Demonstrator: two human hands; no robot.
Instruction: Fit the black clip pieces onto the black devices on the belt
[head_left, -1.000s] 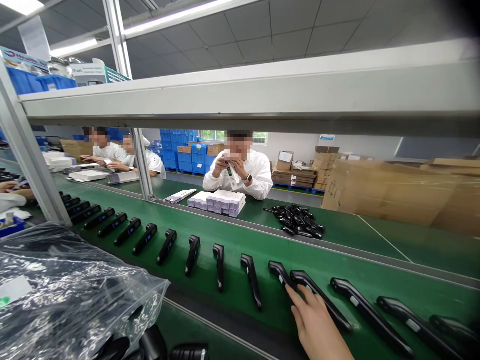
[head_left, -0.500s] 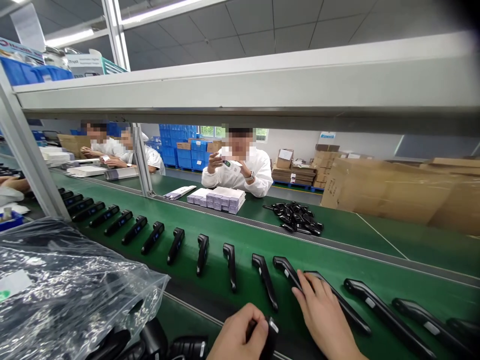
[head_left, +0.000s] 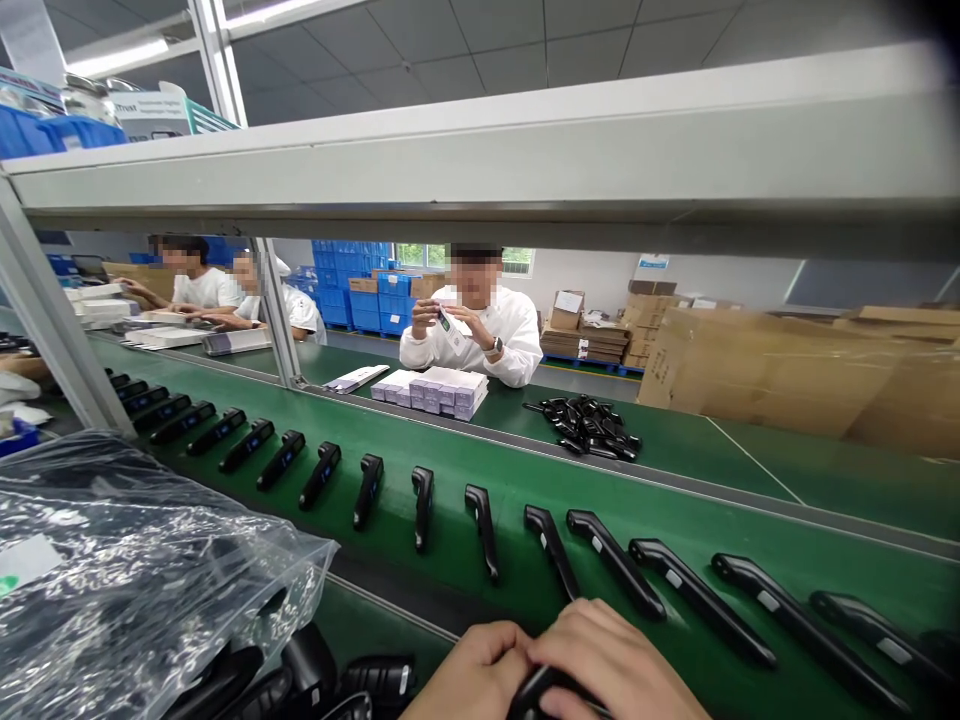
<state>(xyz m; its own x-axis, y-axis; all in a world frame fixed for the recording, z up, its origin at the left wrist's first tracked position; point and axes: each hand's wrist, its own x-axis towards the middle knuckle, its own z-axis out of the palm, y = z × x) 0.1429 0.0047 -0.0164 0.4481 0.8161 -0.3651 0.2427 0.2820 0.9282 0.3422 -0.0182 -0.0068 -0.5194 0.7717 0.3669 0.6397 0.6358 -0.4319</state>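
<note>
At the bottom centre both hands are together around a black handheld device (head_left: 534, 690) with an angled head. My left hand (head_left: 472, 675) grips it with thumb and bent fingers. My right hand (head_left: 611, 665) is closed over it from the other side, and much of the device is hidden. Just beyond my fingers, on the green belt (head_left: 450, 610), lies a row of similar devices; the nearest, an angled black one (head_left: 553, 550), has its lower end behind my right hand. Another black device (head_left: 619, 565) lies to its right, a small pale label on its side.
A clear plastic bag (head_left: 150, 560) covers the left foreground, with loose black devices (head_left: 307, 665) beside it. Across the belt, a person in white (head_left: 517, 335) handles a small card behind stacked boxes (head_left: 450, 392) and a black pile (head_left: 589, 427). A white shelf beam (head_left: 480, 150) crosses overhead.
My right hand has left the devices on the belt and come left to join my left hand on the held device. The row on the belt has shifted to the right.
</note>
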